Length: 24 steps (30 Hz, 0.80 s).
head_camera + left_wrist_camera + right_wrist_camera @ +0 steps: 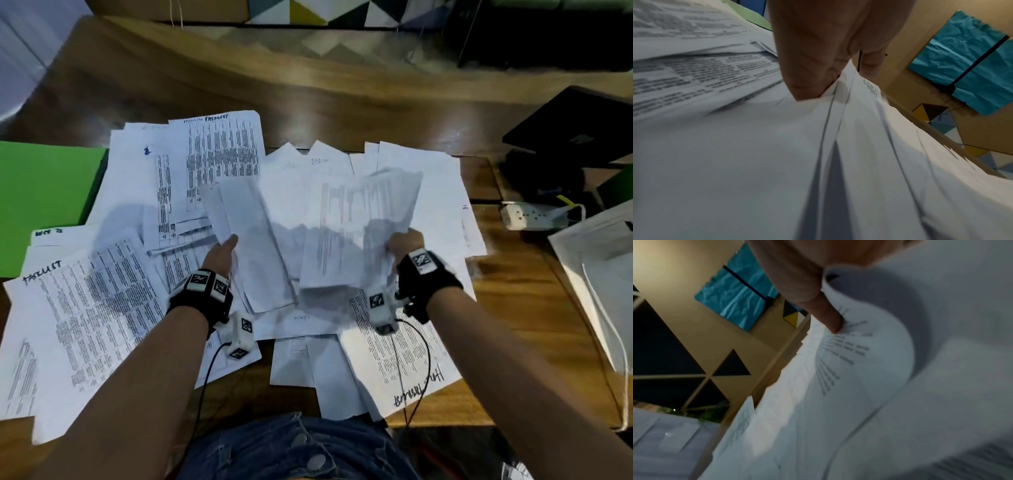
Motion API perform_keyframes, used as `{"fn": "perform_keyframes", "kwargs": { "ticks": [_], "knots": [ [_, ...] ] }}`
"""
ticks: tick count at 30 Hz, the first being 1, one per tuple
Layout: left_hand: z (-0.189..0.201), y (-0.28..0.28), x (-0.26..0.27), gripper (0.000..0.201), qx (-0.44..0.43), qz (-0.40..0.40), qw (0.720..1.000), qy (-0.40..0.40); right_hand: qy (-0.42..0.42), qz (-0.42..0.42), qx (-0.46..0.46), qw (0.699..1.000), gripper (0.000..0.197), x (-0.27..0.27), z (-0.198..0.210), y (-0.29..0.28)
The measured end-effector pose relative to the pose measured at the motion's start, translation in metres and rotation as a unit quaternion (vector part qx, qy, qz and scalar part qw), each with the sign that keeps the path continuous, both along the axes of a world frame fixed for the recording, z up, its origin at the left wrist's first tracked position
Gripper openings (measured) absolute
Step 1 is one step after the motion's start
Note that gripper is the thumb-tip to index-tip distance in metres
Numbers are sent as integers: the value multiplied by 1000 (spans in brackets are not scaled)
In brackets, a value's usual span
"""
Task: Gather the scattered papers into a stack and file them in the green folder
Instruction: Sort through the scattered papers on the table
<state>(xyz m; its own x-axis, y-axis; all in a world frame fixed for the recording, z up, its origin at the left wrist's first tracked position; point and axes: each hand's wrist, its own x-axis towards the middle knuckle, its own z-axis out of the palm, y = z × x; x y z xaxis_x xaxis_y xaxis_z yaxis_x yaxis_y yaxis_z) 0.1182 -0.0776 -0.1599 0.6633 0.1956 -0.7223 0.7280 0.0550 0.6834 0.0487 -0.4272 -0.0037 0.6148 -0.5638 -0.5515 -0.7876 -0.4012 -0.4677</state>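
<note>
Many white printed papers (102,301) lie scattered over the wooden table (342,113). My left hand (224,251) grips a few lifted sheets (253,240) by their left edge; in the left wrist view my thumb pinches those sheets (838,146). My right hand (402,245) grips another curled bundle of sheets (359,222) by its right side; in the right wrist view a finger presses into the bent pages (859,369). Both bundles hang above the pile, blurred. The green folder (44,198) lies flat at the table's left, partly under papers.
A white power strip (534,216) and a dark device (575,126) sit at the right. A white bag with a cord (596,274) fills the right edge. The table's far side (239,68) is bare wood.
</note>
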Motion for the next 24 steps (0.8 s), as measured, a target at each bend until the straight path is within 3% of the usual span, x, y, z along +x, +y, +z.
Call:
{"fn": "perform_keyframes", "kwargs": {
  "ticks": [1,2,3,5,7,9,12,14,17,20,22,24],
  "knots": [
    [-2,2,-1,134,-14,-7,1000,9,-3,-19,36,999,36,-8,-6,10],
    [24,-7,-9,135,-12,-21,1000,16,-1,-14,48,999,37,-12,-14,16],
    [54,-16,-16,125,-13,-33,999,12,6,-16,45,999,37,-15,-16,22],
    [101,-34,-29,84,19,-45,999,-6,21,-11,37,999,37,-18,-22,30],
    [102,-38,-29,60,68,-61,996,-14,34,-4,25,999,38,-23,-26,35],
    [104,-39,-29,50,96,-74,992,-37,18,-1,-8,1000,40,-26,-24,35],
    [107,-39,-28,50,117,-75,989,-40,-25,15,-97,995,37,-21,-13,25],
    [110,-41,-27,50,123,-75,988,-47,-75,15,-109,991,32,-13,-4,18],
    [114,-44,-25,53,115,-60,991,-44,-103,35,-59,992,30,4,4,17],
    [118,-45,-22,70,100,-41,994,-35,-86,60,-9,994,47,20,4,27],
    [120,-44,-21,80,86,-34,996,-20,-72,55,19,996,44,26,-5,40],
    [119,-44,-20,84,77,-30,996,-14,-44,77,16,996,53,27,-17,52]
  ]
}}
